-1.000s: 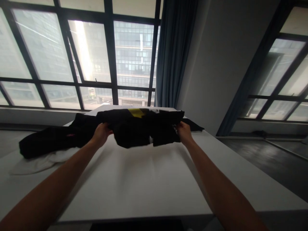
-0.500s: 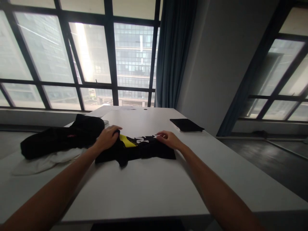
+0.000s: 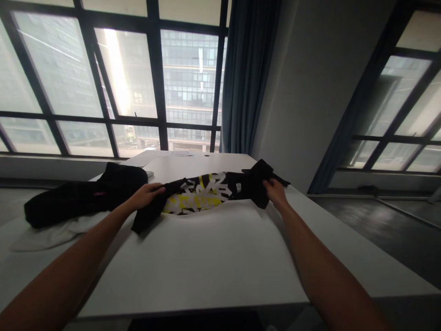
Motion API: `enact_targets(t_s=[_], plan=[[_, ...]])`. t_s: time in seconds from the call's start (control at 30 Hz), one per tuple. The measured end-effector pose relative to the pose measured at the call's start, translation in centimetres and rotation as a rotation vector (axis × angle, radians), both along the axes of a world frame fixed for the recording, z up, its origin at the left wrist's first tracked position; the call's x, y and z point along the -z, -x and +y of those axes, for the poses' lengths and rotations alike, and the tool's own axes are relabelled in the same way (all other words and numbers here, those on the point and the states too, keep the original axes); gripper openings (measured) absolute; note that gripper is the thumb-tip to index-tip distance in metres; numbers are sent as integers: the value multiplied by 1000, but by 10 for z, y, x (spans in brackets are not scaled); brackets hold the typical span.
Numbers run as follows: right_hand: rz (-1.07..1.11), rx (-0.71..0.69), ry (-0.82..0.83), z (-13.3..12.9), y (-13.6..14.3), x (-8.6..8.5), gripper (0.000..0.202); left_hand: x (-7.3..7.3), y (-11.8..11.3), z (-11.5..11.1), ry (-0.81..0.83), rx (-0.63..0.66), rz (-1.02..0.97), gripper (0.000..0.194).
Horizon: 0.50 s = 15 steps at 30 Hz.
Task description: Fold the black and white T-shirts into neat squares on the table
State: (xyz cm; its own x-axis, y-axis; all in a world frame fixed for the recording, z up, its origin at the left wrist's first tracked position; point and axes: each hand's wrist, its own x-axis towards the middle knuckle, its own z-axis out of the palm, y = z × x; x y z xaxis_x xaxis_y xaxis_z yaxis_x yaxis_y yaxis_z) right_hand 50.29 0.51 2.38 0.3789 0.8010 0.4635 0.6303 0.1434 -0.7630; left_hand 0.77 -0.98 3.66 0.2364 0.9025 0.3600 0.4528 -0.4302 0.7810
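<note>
A black T-shirt (image 3: 206, 193) with a yellow and white print is stretched sideways above the white table (image 3: 193, 266). My left hand (image 3: 149, 195) is closed on its left part, where dark cloth hangs down to the tabletop. At the other end, my right hand (image 3: 275, 192) grips a bunched black part, lifted a little off the table. A small white patch shows on the cloth near that end. Behind the right end, a folded black cloth (image 3: 284, 180) is mostly hidden.
To the left lies a heap of black clothing (image 3: 86, 195) with a small pink mark. White cloth (image 3: 58, 232) sticks out under it. Papers (image 3: 148, 157) rest at the table's far end. Beyond are windows (image 3: 189, 78) and a blue curtain (image 3: 246, 78).
The T-shirt has gone from lying bunched on the table to being pulled out wide, showing more print. My right hand has moved right; my left slightly left.
</note>
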Motion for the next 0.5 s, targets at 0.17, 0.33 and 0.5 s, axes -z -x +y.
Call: enact_targets(t_s=[0.17,0.33,0.5], plan=[[-24,-21,224,7,-9,23,29,4,10,7,-105,-273,142,68],[-361,-362,325,0,21,24,40,12,-24,-3,-76,-117,611,75],[-546,-504,269,-1,37,31,47,6,-85,-6,-358,196,1065,62]])
